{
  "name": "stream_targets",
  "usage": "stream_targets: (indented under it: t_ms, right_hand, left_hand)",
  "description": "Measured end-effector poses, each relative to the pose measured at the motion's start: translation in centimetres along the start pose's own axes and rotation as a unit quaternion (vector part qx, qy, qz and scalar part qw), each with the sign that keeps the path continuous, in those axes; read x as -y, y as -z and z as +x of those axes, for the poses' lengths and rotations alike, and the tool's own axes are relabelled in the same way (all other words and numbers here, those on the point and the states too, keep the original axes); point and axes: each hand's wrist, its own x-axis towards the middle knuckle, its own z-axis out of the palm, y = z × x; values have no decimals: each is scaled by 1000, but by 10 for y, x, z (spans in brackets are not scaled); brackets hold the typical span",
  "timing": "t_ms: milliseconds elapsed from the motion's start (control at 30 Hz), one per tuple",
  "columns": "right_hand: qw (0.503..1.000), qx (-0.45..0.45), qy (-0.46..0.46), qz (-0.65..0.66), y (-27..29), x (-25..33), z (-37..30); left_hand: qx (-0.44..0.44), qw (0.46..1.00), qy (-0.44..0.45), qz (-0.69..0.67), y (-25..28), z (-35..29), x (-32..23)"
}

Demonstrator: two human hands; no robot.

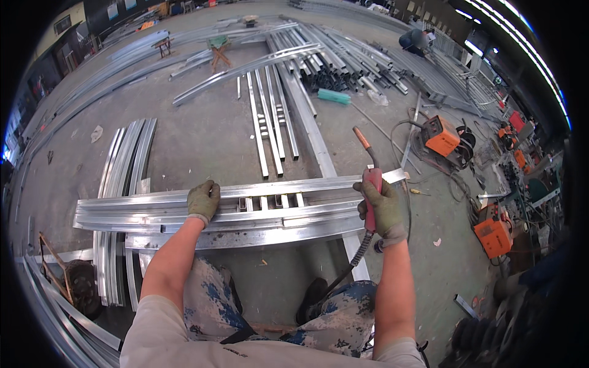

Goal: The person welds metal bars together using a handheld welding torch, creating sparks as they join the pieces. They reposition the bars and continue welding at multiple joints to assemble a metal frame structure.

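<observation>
My right hand [388,211], in an olive work glove, is wrapped round the red handle of a welding torch [372,178]. The torch's orange nozzle points up and away to the left, and its black ribbed cable runs down past my leg. My gloved left hand [204,200] is closed over the far rail of a shiny metal frame [147,200] lying crosswise before me. Short crosspieces [264,203] join the frame's rails near its middle. Closer to my legs, more long metal profiles [270,236] lie alongside it.
Metal profiles [126,159] are stacked at left, beside a wheel [83,285]. Beyond the frame lie loose tubes [270,122] and a large tube pile [331,58]. Orange welding machines [440,136] with cables stand at right. A person [414,40] crouches far right.
</observation>
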Motion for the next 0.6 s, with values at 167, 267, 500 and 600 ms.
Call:
stream_targets:
  t_ms: [167, 267, 500, 600]
  right_hand:
    - [985, 86, -54, -140, -12, 12, 38]
    - [972, 167, -75, -149, -26, 26, 51]
    - [871, 362, -178, -280, -79, 21, 91]
    - [825, 405, -193, -343, -89, 14, 112]
  left_hand:
    - [-1, 998, -56, 17, -8, 4, -12]
    - [32, 996, -69, 44, -7, 9, -19]
    - [51, 995, -38, 78, 1, 1, -5]
    - [83, 991, -34, 95, 2, 4, -10]
